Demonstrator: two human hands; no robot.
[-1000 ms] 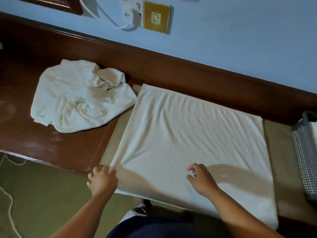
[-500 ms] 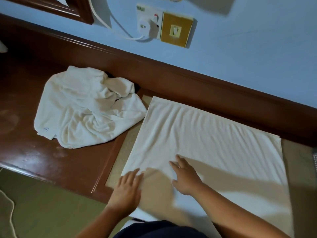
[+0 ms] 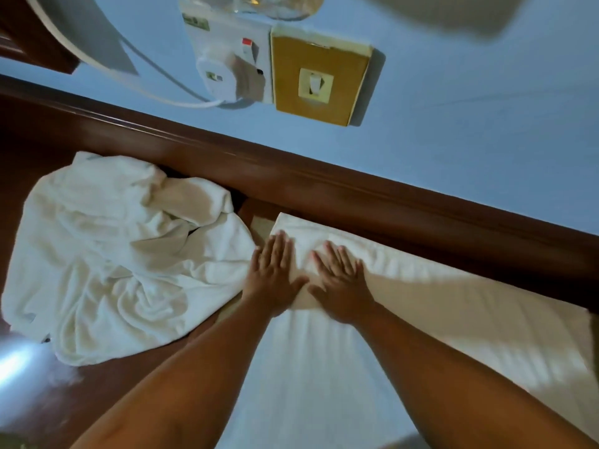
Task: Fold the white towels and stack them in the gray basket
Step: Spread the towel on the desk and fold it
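Observation:
A white towel (image 3: 453,325) lies spread flat on the dark wooden surface, running from its far left corner toward the right edge of the head view. My left hand (image 3: 274,270) and my right hand (image 3: 338,283) press palm-down, side by side, with fingers spread, on the towel's far left end. Neither hand grips the cloth. A second white towel (image 3: 107,257) lies crumpled in a heap to the left, its edge touching my left hand. The gray basket is out of view.
A raised dark wooden ledge (image 3: 356,196) runs along the blue wall behind the towels. A white socket with a plug and cable (image 3: 227,69) and a yellow switch plate (image 3: 319,82) sit on the wall above. Bright glare (image 3: 19,361) shows at the left edge.
Both hands slid from the towel's near left edge forward to its far left corner. The camera moved closer and tilted up, so the basket left the view.

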